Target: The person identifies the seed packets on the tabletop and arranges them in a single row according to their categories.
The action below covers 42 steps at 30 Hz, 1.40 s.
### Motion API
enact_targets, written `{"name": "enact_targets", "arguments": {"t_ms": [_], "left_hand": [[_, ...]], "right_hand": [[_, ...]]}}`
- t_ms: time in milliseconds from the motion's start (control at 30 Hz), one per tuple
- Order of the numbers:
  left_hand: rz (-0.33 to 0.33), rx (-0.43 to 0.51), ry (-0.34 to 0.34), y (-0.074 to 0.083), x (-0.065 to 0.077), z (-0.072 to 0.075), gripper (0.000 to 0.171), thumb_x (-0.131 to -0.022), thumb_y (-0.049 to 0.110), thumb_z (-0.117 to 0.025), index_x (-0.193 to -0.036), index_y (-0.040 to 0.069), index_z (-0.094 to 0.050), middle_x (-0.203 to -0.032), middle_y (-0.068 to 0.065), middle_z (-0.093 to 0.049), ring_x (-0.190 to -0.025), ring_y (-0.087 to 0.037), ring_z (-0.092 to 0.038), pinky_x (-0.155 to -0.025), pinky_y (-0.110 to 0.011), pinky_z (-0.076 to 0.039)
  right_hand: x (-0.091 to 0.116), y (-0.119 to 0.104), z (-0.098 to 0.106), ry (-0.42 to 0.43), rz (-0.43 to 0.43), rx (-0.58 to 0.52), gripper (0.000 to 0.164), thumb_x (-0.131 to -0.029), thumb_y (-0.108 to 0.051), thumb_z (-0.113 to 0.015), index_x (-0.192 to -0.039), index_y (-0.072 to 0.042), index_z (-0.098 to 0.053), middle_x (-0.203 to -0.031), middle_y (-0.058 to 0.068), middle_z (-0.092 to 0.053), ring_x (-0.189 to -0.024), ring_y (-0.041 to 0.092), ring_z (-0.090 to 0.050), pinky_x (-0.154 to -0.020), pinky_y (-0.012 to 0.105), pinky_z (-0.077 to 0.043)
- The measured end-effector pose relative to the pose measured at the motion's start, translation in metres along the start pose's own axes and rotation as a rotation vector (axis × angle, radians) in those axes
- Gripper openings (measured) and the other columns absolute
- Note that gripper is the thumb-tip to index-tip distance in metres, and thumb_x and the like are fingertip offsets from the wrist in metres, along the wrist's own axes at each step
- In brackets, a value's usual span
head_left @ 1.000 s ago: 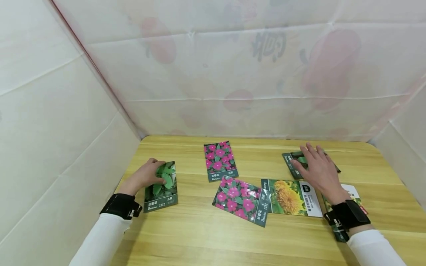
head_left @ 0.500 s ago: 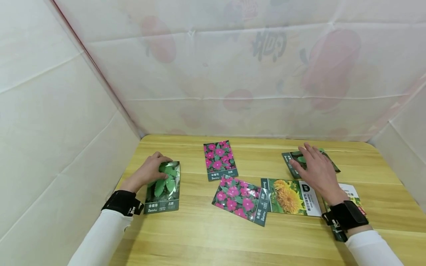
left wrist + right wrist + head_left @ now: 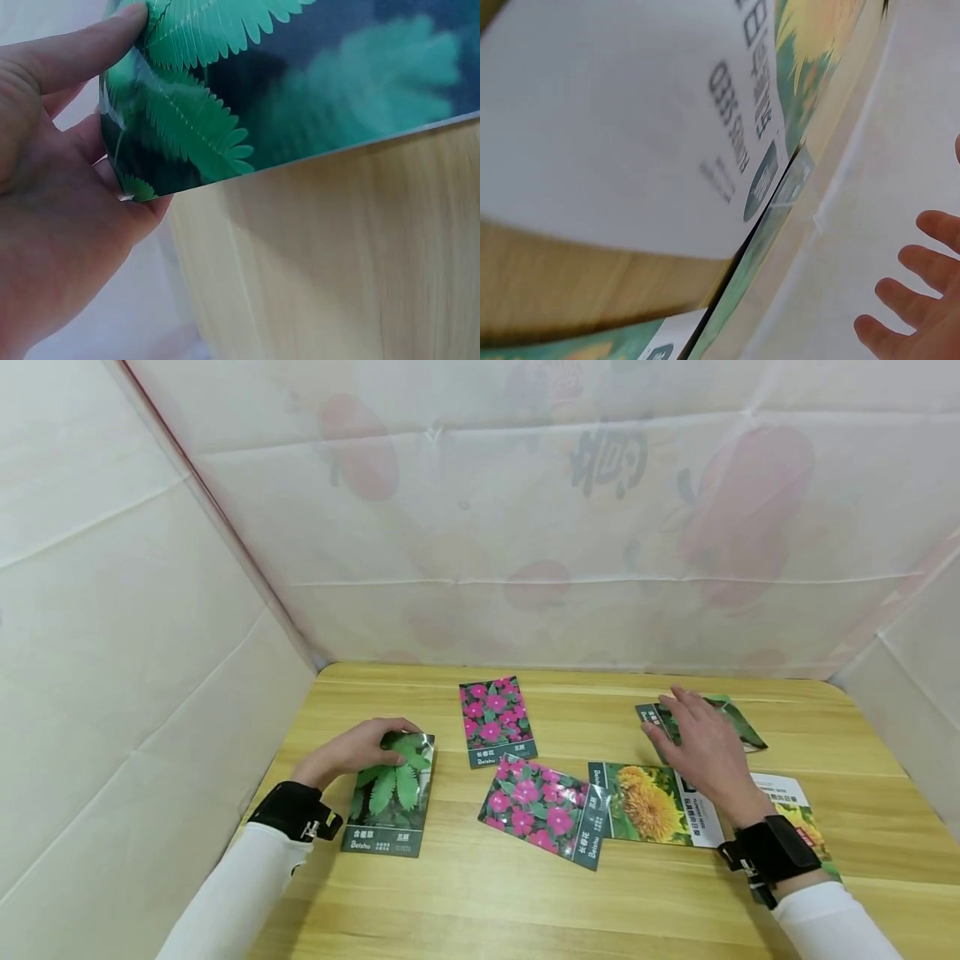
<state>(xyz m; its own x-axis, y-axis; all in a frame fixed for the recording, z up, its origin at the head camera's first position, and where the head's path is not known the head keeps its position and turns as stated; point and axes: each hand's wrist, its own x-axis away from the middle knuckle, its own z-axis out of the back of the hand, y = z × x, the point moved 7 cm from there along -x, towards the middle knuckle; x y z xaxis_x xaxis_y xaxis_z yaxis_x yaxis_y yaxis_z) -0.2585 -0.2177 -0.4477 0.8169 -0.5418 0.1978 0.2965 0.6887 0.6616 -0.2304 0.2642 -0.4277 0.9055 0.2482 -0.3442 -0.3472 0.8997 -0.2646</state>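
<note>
Left hand [image 3: 363, 747]: the thumb lies on the front face of the green leaf packet [image 3: 387, 802] and the fingers are behind it, pinching it near its far edge. The packet is at the left of the table [image 3: 442, 910]; whether its near end touches the surface cannot be told. Right hand [image 3: 707, 760]: the fingers are extended and slightly apart above the far-right leaf packet [image 3: 742, 727]; contact cannot be confirmed.

Compared with half a second ago, the left hand and its packet sit farther right and nearer. The two pink flower packets [image 3: 495, 714] and the yellow flower packet [image 3: 643, 806] keep their positions. The right hand is slightly farther left.

The left forearm enters from the near left, hand pointing right. The right forearm enters from the near right, palm down, fingers pointing far left.
</note>
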Motion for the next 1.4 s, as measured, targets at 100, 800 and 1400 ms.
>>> {"name": "enact_targets", "arguments": {"t_ms": [100,800,1400], "left_hand": [[0.006,-0.013,-0.001,0.002,-0.005,-0.006,0.045,-0.096,0.004,-0.073,-0.14,0.006,-0.062,-0.142,-0.017,-0.06,-0.127,-0.034,-0.056,-0.1,-0.049,-0.051],[0.063,-0.313,0.073,0.003,-0.008,-0.015,0.043,-0.094,0.011,-0.079,-0.134,0.009,-0.066,-0.129,-0.015,-0.057,-0.12,-0.04,-0.054,-0.098,-0.067,-0.042],[-0.102,-0.318,0.389,0.059,-0.024,-0.008,0.043,-0.101,0.006,-0.067,-0.143,0.002,-0.058,-0.135,-0.02,-0.056,-0.124,-0.036,-0.056,-0.106,-0.044,-0.049]], "right_hand": [[0.0,-0.004,-0.004,-0.004,0.005,0.013,0.063,-0.106,-0.04,-0.06,-0.147,0.006,-0.049,-0.155,0.031,-0.041,-0.143,0.051,-0.036,-0.117,0.062,-0.03],[-0.001,-0.041,-0.022,-0.083,0.057,0.014,0.066,-0.107,-0.042,-0.059,-0.153,0.003,-0.044,-0.156,0.027,-0.042,-0.139,0.046,-0.043,-0.114,0.059,-0.036],[0.018,-0.144,-0.059,-0.315,0.268,0.061,0.068,-0.093,-0.055,-0.073,-0.144,-0.012,-0.062,-0.135,0.014,-0.062,-0.12,0.033,-0.059,-0.098,0.053,-0.052]]}}
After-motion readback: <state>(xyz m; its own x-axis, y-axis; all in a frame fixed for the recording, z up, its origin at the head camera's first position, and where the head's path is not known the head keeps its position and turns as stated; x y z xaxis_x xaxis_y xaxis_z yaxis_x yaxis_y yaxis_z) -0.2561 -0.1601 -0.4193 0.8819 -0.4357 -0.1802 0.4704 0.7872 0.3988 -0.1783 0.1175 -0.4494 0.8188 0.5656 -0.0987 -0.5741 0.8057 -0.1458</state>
